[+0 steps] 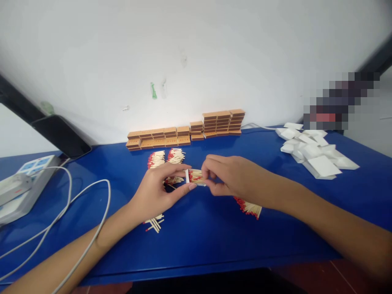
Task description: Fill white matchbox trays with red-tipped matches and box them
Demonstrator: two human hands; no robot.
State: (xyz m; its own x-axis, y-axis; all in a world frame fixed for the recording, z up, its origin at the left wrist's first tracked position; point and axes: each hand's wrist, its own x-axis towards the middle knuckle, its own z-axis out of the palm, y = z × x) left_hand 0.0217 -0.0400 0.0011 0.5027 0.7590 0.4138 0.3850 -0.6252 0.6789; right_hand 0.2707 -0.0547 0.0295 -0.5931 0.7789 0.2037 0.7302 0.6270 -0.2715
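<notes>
Between my hands is a small white matchbox tray (188, 176) with red-tipped matches (196, 176) lying in it. My left hand (159, 185) grips the tray's left end between thumb and fingers. At the tray's right end, my right hand (222, 173) has its fingers pinched together over the matches; whether it grips the matches or the tray's edge I cannot tell. Piles of loose matches (157, 159) lie behind and beside my left hand, with a few stray matches (155, 223) in front of it. Another match pile (248, 207) sits partly hidden under my right forearm.
Orange matchboxes (165, 139) stand in stacked rows along the wall, higher at the right (223, 122). White empty trays (312, 151) are heaped at the right. A power strip (33, 183), a white cable (107, 196) and a black phone-like device (63, 134) are at the left.
</notes>
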